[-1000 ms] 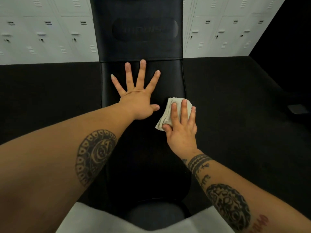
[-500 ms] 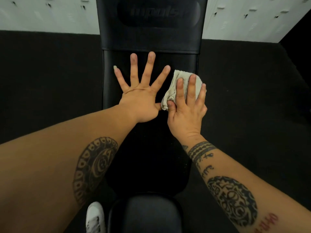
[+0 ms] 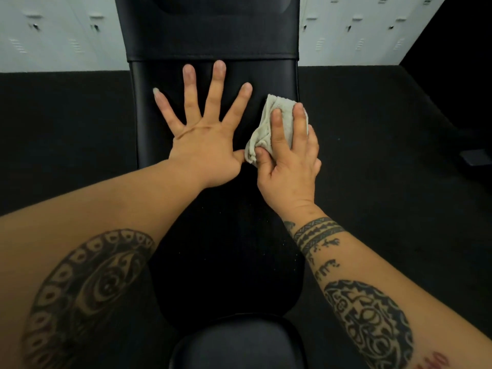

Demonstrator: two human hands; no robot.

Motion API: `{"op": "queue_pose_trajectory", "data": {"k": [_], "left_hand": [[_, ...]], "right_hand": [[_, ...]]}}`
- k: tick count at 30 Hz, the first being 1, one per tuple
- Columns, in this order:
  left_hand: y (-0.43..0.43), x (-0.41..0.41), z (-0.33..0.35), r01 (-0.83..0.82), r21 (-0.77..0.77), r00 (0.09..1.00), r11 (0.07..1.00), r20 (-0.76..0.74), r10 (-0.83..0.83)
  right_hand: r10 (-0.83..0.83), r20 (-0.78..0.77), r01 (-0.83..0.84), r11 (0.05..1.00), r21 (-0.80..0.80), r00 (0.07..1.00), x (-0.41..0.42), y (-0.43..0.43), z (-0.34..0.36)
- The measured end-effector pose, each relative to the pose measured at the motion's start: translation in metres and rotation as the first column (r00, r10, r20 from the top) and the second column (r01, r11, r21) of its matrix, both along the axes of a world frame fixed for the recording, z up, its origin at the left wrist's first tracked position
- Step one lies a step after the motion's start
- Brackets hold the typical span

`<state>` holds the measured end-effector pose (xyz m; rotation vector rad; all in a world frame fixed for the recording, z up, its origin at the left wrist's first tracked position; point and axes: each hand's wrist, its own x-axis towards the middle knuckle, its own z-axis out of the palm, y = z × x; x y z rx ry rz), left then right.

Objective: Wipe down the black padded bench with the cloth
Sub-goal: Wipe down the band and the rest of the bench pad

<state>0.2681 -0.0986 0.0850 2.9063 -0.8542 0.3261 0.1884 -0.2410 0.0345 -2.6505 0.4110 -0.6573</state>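
Observation:
The black padded bench point(image 3: 218, 262) runs from the bottom of the view up the middle, with a raised black pad section point(image 3: 210, 30) at its far end. My left hand point(image 3: 205, 134) lies flat on the bench with fingers spread wide and holds nothing. My right hand point(image 3: 288, 161) presses a crumpled pale cloth point(image 3: 266, 121) against the bench's right side, fingers over the top and thumb pinching its lower corner. The cloth sits just right of my left thumb, near the bench's right edge.
Dark floor point(image 3: 386, 161) lies on both sides of the bench. White lockers point(image 3: 58, 33) line the back wall left and right. A small dark object point(image 3: 476, 157) lies on the floor at the far right. A rounded black pad point(image 3: 237, 344) sits at the bench's near end.
My right hand has slid the cloth forward along the bench's right side, from beside my left wrist to level with my left fingers. My left hand has stayed flat and spread.

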Motion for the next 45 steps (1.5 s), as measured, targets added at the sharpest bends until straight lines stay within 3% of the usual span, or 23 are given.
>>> {"op": "queue_pose_trajectory", "data": {"k": [5, 10, 15, 17, 19, 21, 23, 28, 31, 37, 41, 45], "left_hand": [[0.001, 0.002, -0.009, 0.007, -0.009, 0.995, 1.0, 0.099, -0.006], [0.0, 0.004, -0.011, -0.051, -0.016, 0.99, 0.999, 0.133, 0.052], [-0.013, -0.007, 0.001, -0.113, -0.029, 0.987, 0.993, 0.111, 0.116], [-0.015, -0.013, 0.007, -0.116, -0.037, 0.989, 0.993, 0.084, 0.119], [-0.013, -0.017, 0.011, -0.102, -0.019, 0.992, 0.995, 0.069, 0.103], [-0.01, -0.018, 0.013, -0.099, 0.016, 0.993, 0.995, 0.072, 0.097], [-0.01, -0.02, 0.014, -0.112, 0.044, 0.99, 0.993, 0.089, 0.107], [-0.016, -0.022, 0.016, -0.125, 0.032, 0.99, 0.992, 0.072, 0.122], [-0.017, -0.023, 0.009, -0.13, 0.04, 0.989, 0.991, 0.071, 0.127], [-0.025, -0.025, 0.001, -0.163, 0.027, 0.986, 0.986, 0.047, 0.162], [-0.028, -0.028, -0.002, -0.164, 0.013, 0.986, 0.986, 0.027, 0.163], [-0.033, -0.038, -0.012, -0.099, -0.057, 0.993, 0.993, 0.058, 0.102]], "right_hand": [[0.031, 0.081, -0.034, 0.999, 0.035, 0.996, 0.003, -0.013, -0.001], [0.019, 0.203, -0.065, 0.973, 0.223, 0.979, -0.004, -0.022, -0.017], [-0.113, 0.298, -0.02, 0.912, 0.409, 0.948, -0.014, -0.041, -0.02], [-0.13, 0.37, -0.039, 0.909, 0.416, 0.92, -0.007, -0.049, -0.011], [-0.043, 0.401, -0.116, 0.924, 0.363, 0.915, 0.006, -0.05, -0.002], [0.129, 0.329, -0.223, 0.938, 0.265, 0.935, 0.018, -0.041, 0.005], [0.19, 0.209, -0.234, 0.949, 0.211, 0.959, 0.018, -0.034, 0.002], [0.107, 0.16, -0.172, 0.863, 0.475, 0.981, -0.035, -0.045, -0.05], [0.086, 0.131, -0.145, 0.823, 0.55, 0.988, -0.055, -0.044, -0.072], [-0.002, 0.183, -0.072, 0.915, 0.396, 0.983, -0.011, -0.027, -0.026], [-0.006, 0.211, -0.02, 0.992, 0.121, 0.978, 0.008, -0.014, -0.013], [0.009, 0.25, -0.044, 0.99, 0.136, 0.968, -0.009, -0.018, -0.037]]}}
